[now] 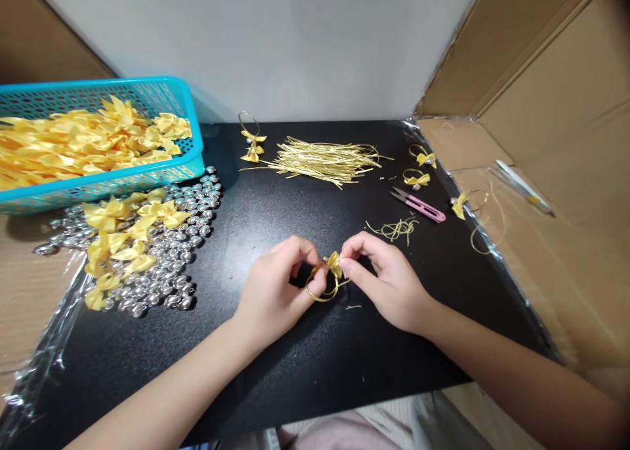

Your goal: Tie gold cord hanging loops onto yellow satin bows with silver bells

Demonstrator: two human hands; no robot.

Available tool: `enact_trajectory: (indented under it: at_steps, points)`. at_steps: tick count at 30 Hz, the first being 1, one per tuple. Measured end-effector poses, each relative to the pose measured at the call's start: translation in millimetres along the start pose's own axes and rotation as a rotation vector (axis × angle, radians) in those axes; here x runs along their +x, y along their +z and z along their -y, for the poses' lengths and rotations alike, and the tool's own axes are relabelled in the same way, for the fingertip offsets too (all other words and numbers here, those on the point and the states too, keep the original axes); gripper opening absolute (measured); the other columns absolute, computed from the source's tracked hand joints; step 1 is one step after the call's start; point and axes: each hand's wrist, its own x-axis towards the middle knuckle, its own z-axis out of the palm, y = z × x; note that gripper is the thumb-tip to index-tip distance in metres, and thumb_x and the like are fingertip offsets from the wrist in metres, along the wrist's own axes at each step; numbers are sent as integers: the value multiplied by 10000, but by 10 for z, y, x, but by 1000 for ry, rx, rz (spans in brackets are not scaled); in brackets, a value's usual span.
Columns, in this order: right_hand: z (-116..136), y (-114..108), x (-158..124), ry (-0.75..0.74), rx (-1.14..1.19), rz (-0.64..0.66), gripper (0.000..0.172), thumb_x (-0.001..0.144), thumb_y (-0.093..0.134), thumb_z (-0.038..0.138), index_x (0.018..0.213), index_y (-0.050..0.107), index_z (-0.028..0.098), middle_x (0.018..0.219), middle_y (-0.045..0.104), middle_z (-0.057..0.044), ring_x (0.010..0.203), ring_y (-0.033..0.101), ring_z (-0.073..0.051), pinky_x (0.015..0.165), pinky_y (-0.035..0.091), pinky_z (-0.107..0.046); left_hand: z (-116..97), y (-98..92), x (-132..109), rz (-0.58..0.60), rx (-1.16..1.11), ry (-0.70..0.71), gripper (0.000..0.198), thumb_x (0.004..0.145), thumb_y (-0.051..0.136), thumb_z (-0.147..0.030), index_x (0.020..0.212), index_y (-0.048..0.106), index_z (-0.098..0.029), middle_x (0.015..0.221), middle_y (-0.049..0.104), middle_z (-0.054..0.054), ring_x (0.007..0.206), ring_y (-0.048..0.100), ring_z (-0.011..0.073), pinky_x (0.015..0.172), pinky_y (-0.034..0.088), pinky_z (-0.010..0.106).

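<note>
Table: black, bare along its near edge.
Left hand: thumb and forefinger were pinching the left side of the bow, with the other fingers curled.
Right hand: thumb and forefinger were pinching the bow's right side.
Bow: yellow, between the two hands, near the middle of the table.
Loop: gold, hung on the bow's near side, beside the left thumb.
Beads: silver, strewn on the left.
Loose bows: lay on top of the beads.
Scraps: gold, just beyond the right hand.
Snips: pink, beyond the scraps, blades pointing left.
Looped bows: three, towards the right edge.
Cords: gold, bundled at the far side.
Basket: blue, far left, heaped with yellow bows.
</note>
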Motion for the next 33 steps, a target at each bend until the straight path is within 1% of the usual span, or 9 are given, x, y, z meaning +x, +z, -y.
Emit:
enact_trajectory:
  at_steps: [5, 8, 14, 18, 21, 23, 25, 28, 33]
  points:
    - [55, -38, 35, -151, -230, 18, 98, 894, 538, 152, 802, 548, 186, 661, 498, 41, 604, 461, -98, 626, 393, -243, 9, -3, -13, 145, -73, 3, 234, 802, 605, -124, 755, 403, -232, 672, 616, -51, 580, 487, 105, 560, 398, 214]
    - [60, -58, 55, -192, -323, 4, 112, 902, 524, 152, 799, 544, 188, 646, 490, 47, 579, 432, -95, 631, 379, -248, 4, -6, -9, 177, -118, 33, 280, 810, 612, -117, 751, 366, -237, 672, 621, -63, 580, 483, 99, 566, 393, 210]
    - [27, -77, 73, -88, -333, -22, 114, 891, 525, 155, 781, 546, 178, 595, 429, 67, 545, 401, -86, 607, 359, -238, -6, -10, -11, 133, -143, 64, 337, 803, 623, -80, 742, 332, -237, 705, 658, -67, 598, 532, 94, 576, 401, 209]
    - [45, -100, 72, -22, -296, -19, 109, 889, 515, 162, 785, 547, 172, 570, 359, 83, 524, 370, -79, 575, 337, -228, 6, -7, -20, 18, -120, 29, 358, 797, 640, -79, 729, 324, -234, 723, 691, -64, 622, 578, 92, 593, 415, 204]
    - [80, -108, 52, 21, -213, 54, 120, 889, 520, 198, 773, 535, 172, 567, 328, 87, 519, 342, -76, 545, 317, -223, 24, 2, -24, -88, -87, -36, 367, 793, 655, -85, 726, 326, -232, 707, 685, -69, 585, 556, 76, 577, 410, 186]
    - [98, -99, 32, 68, -139, 136, 129, 889, 528, 223, 771, 533, 172, 564, 325, 88, 517, 327, -74, 528, 304, -219, 30, 9, -27, -113, -71, -57, 371, 784, 659, -82, 723, 326, -232, 697, 677, -70, 566, 540, 72, 565, 405, 183]
    - [107, -83, 15, 131, -69, 199, 132, 886, 536, 237, 771, 536, 171, 570, 333, 86, 522, 319, -74, 515, 292, -216, 32, 13, -31, -102, -55, -47, 372, 773, 656, -71, 724, 325, -233, 692, 675, -68, 574, 548, 79, 576, 409, 189]
    - [108, -64, 7, 196, -12, 230, 123, 877, 548, 240, 776, 541, 171, 582, 334, 83, 535, 312, -76, 511, 289, -214, 32, 16, -35, -67, -34, -19, 371, 768, 641, -62, 731, 316, -238, 675, 661, -68, 593, 561, 93, 595, 416, 203]
    - [114, -83, 19, 146, -34, 203, 121, 890, 539, 243, 790, 549, 174, 586, 339, 81, 536, 329, -79, 518, 300, -215, 25, 23, -27, 7, 4, 66, 356, 773, 609, -60, 737, 306, -243, 674, 629, -53, 606, 550, 109, 589, 412, 215]
